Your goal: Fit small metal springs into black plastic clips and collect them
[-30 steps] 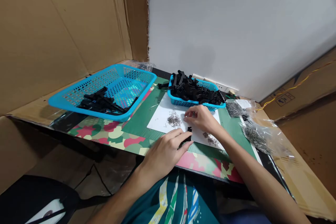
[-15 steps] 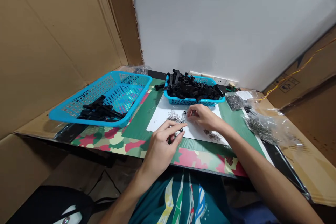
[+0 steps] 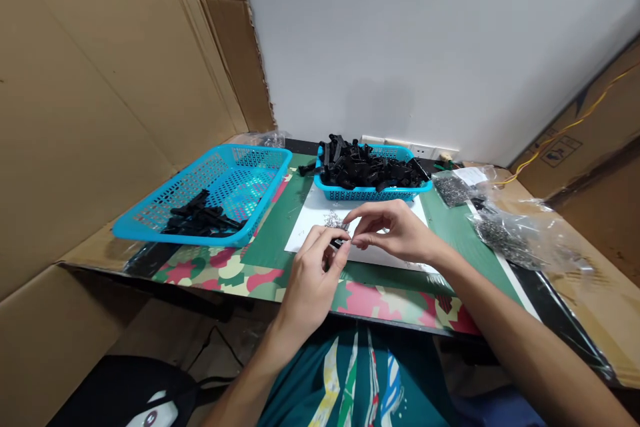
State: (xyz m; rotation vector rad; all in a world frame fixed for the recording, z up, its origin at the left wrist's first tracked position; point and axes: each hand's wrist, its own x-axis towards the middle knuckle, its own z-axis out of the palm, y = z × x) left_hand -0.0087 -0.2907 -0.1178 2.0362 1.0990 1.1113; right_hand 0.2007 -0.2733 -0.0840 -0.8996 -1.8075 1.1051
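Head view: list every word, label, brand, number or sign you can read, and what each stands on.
No words or numbers can be read.
Right-hand cardboard: framed printed symbols, too small to make out.
Plastic bag at the right: white label, no legible text.
Black part in the left hand: no marking can be made out.

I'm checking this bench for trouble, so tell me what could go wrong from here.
The left hand could brush the loose metal pieces near it and scatter them. The small black part between its fingers might slip. The black pile heaped above the rim of the smaller blue basket could spill if bumped.
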